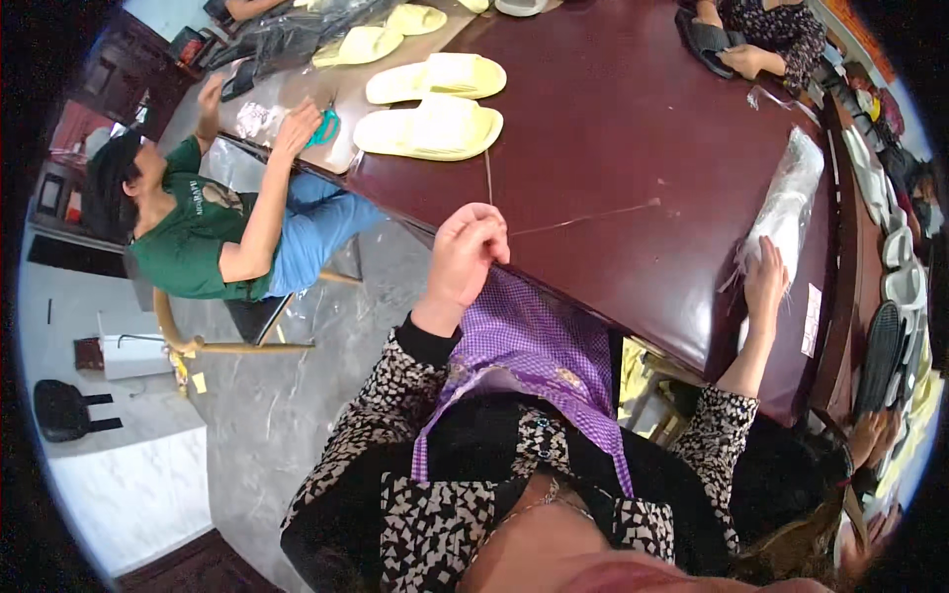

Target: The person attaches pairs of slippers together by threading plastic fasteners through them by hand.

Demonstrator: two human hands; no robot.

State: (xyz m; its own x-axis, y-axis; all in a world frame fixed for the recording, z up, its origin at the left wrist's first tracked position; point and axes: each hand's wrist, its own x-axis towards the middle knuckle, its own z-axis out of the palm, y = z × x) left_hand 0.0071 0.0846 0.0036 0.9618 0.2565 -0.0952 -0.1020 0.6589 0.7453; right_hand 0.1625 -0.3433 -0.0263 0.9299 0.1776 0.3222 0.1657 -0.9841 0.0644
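One white bundle (794, 188) lies beneath and beyond the right hand (765, 282) (whether gripped, I cannot tell), while the left hand (468, 252) pinches two thin strands (488, 180)

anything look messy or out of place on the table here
Slightly untidy: the white bundle under the right hand looks frayed at its lower end, and a thin strand runs loosely from the left hand across the table. Nothing looks spilled.

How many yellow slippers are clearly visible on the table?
4: the nearest slipper, the second slipper just beyond it, then the third slipper and fourth slipper farther off. More may be cut off by the upper edge.
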